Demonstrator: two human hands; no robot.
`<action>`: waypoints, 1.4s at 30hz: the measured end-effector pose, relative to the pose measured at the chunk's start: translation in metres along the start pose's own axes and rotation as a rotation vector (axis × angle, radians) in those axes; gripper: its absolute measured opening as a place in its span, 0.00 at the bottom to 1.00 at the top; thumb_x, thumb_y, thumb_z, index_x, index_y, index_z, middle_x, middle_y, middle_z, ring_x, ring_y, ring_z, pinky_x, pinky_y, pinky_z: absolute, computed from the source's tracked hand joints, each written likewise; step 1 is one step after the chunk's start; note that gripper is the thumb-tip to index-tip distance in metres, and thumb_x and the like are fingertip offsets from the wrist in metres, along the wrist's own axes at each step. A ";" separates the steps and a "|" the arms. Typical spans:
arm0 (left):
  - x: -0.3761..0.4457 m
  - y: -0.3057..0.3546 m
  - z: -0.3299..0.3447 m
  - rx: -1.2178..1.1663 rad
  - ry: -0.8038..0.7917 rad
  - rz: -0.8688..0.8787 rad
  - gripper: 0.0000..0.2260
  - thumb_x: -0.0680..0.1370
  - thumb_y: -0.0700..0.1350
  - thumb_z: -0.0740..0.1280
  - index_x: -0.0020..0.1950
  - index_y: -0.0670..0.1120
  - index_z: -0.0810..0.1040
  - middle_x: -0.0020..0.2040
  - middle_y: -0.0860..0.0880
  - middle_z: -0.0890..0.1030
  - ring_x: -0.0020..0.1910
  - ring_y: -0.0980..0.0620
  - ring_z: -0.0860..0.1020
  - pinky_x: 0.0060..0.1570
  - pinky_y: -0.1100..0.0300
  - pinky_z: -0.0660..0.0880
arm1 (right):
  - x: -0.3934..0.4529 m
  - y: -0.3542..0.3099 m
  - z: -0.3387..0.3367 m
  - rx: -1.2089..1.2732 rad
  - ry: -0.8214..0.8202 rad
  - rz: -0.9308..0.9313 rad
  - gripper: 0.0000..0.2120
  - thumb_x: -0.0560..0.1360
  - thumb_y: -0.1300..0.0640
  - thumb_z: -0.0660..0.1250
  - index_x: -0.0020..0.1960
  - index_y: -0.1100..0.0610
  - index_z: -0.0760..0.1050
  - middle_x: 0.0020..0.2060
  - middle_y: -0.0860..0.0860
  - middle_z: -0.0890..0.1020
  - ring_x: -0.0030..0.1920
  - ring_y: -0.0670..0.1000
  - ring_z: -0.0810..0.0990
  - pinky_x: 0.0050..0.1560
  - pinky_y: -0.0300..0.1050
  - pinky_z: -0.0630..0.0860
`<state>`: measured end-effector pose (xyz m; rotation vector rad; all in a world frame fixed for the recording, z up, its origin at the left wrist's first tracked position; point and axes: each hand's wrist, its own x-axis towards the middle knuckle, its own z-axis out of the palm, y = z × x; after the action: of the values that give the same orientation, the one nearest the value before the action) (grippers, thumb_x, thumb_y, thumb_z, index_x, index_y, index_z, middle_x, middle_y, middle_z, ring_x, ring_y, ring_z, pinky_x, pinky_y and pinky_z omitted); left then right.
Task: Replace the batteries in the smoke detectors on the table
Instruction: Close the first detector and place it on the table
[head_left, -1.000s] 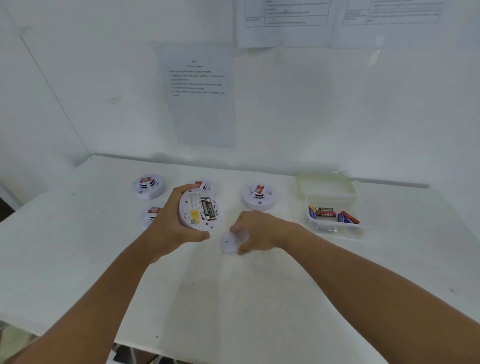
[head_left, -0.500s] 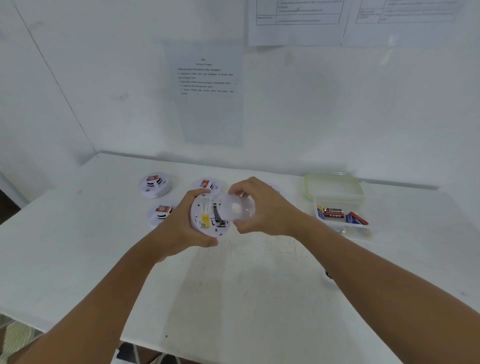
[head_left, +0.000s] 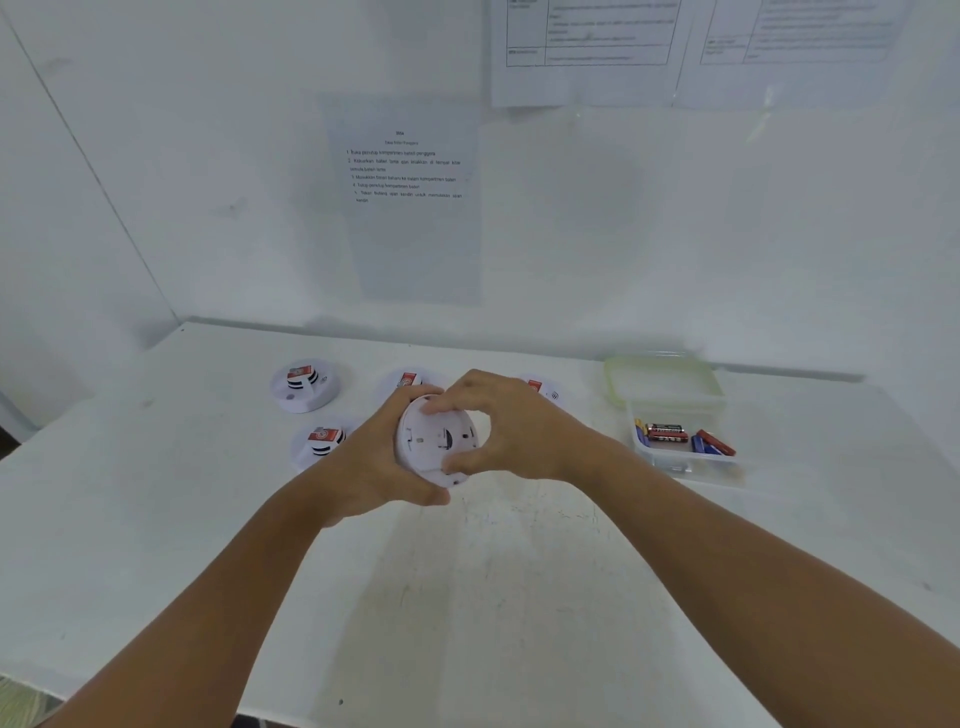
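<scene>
Cradling the smoke detector (head_left: 434, 441) above the table (head_left: 493, 597), left hand (head_left: 371, 467) wraps its rim, bracing it; right hand (head_left: 511, 431) pinches the back cover, likely seating it. Spare detectors (head_left: 306, 387) behind have red labels, unreadable. Battery tub (head_left: 680, 452) far right; brands illegible.

Both hands, left (head_left: 371, 465) and right (head_left: 511, 431), meet, fingers curled.

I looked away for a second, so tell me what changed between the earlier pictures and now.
The right hand picked the round cover off the table, carried it up and left, and now presses it onto the smoke detector, hiding the batteries inside. The left hand held the detector throughout. The other detectors and the battery box stayed put.
</scene>
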<state>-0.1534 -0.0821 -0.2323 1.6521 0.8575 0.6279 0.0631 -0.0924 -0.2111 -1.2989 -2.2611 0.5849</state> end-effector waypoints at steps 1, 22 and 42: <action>0.000 -0.001 -0.001 0.000 -0.006 -0.004 0.41 0.66 0.28 0.80 0.71 0.54 0.68 0.66 0.47 0.76 0.64 0.46 0.78 0.56 0.44 0.82 | 0.001 0.000 0.000 -0.003 0.006 0.000 0.28 0.71 0.49 0.79 0.70 0.45 0.77 0.57 0.39 0.74 0.57 0.40 0.73 0.60 0.34 0.68; -0.003 -0.004 -0.014 0.090 -0.024 0.068 0.43 0.64 0.30 0.81 0.72 0.53 0.68 0.66 0.49 0.76 0.64 0.48 0.78 0.59 0.42 0.81 | -0.004 -0.017 0.025 0.022 0.161 0.059 0.30 0.67 0.47 0.81 0.66 0.48 0.76 0.58 0.43 0.78 0.58 0.43 0.76 0.62 0.45 0.75; 0.000 -0.002 0.019 0.040 0.241 -0.137 0.18 0.84 0.48 0.64 0.72 0.63 0.71 0.66 0.52 0.78 0.61 0.49 0.79 0.60 0.57 0.77 | -0.053 -0.002 0.046 1.413 0.429 0.529 0.21 0.85 0.60 0.62 0.75 0.44 0.70 0.67 0.50 0.81 0.63 0.54 0.83 0.58 0.54 0.82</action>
<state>-0.1388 -0.0925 -0.2384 1.5578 1.1541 0.7266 0.0588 -0.1458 -0.2566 -0.9933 -0.6791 1.4959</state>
